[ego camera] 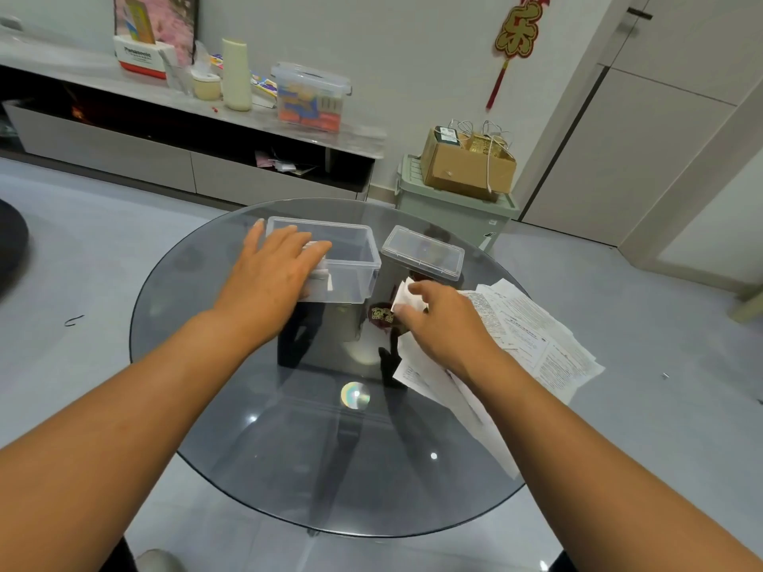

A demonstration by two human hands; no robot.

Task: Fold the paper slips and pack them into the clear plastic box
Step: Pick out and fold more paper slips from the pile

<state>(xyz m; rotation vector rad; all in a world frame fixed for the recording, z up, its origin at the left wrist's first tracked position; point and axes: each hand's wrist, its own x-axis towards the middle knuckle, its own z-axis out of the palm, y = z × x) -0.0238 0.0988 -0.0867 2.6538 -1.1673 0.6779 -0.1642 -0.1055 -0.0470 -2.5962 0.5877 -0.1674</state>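
A clear plastic box [355, 258] stands open on the far side of the round glass table [264, 447]. My left hand [272, 274] lies over its near left corner, fingers spread, covering folded white slips [320, 276] inside. Its clear lid [423, 253] rests just right of it. My right hand [437, 319] pinches a small folded white paper slip [404, 299] above the table. A loose pile of printed paper sheets [532, 332] lies under and to the right of that hand.
A low cabinet [124, 138] with bottles and a lidded container runs along the far wall. A green bin [450, 212] carrying a cardboard box stands behind the table. Grey floor tiles surround the table.
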